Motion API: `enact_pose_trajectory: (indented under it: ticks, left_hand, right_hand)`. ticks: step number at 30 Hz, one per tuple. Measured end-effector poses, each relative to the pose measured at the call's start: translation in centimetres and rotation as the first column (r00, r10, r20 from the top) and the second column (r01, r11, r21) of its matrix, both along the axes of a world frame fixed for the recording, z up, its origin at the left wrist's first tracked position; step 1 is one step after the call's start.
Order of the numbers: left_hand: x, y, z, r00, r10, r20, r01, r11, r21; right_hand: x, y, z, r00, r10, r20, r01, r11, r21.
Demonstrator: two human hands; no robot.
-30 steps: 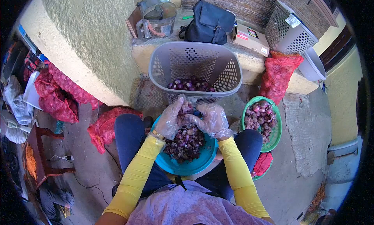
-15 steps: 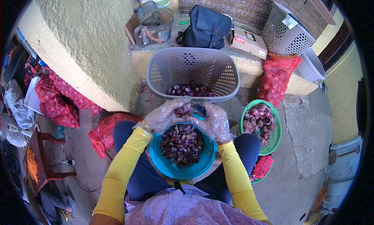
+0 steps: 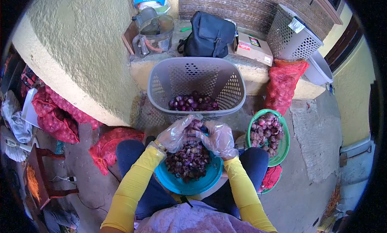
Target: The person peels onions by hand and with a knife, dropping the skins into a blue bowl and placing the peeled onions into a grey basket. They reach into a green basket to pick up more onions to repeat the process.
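As hands [image 3: 174, 135] [image 3: 219, 139] meet arnd onion [image 3: 194, 125], basin [image 3: 191, 188] w/ skins [image 3: 187, 163] sits blw

Soft light, its source out of view, brightens the rough cream-yellow plaster wall [image 3: 76, 59] at upper left. Faint glare glints on the clear, crinkled plastic gloves [image 3: 174, 135]. The far left edge is dim. Fisheye distortion bends the margins, black vignetting rounds the corners, and fine texture blurs in the dark purple heap [image 3: 187, 162] below centre.
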State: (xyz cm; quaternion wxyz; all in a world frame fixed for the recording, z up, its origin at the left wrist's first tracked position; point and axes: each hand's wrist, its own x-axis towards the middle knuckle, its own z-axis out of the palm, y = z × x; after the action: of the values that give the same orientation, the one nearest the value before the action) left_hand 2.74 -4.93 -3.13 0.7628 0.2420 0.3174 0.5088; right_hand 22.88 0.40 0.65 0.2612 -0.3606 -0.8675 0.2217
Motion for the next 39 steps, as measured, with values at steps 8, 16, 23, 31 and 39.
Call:
enact_pose_trajectory:
  ticks: [8, 16, 23, 31, 39]
  left_hand:
    - [0.2, 0.7, 1.3, 0.999, 0.040, 0.015, -0.039, 0.998, -0.057]
    - [-0.3, 1.4, -0.1, 0.991, 0.098, 0.090, -0.098, 0.995, -0.006]
    - [-1.5, 1.9, 0.3, 0.989, 0.147, 0.034, -0.147, 0.989, -0.006]
    - [-1.2, 2.0, 1.1, 0.989, 0.144, -0.015, -0.144, 0.989, 0.045]
    - [0.0, 1.7, 2.2, 0.990, 0.144, 0.000, -0.144, 0.990, 0.001]
  right_hand:
    - [0.2, 0.0, -0.2, 0.990, 0.038, 0.138, -0.047, 0.997, 0.063]
    - [0.8, -0.4, 0.0, 0.962, 0.180, 0.203, -0.176, 0.984, -0.041]
    - [1.9, -0.2, -0.8, 0.897, 0.262, 0.356, -0.241, 0.965, -0.102]
    - [1.5, -0.2, 0.4, 0.943, 0.251, 0.217, -0.234, 0.967, -0.100]
    - [0.8, 0.0, 1.1, 0.994, -0.066, -0.086, 0.054, 0.990, -0.131]
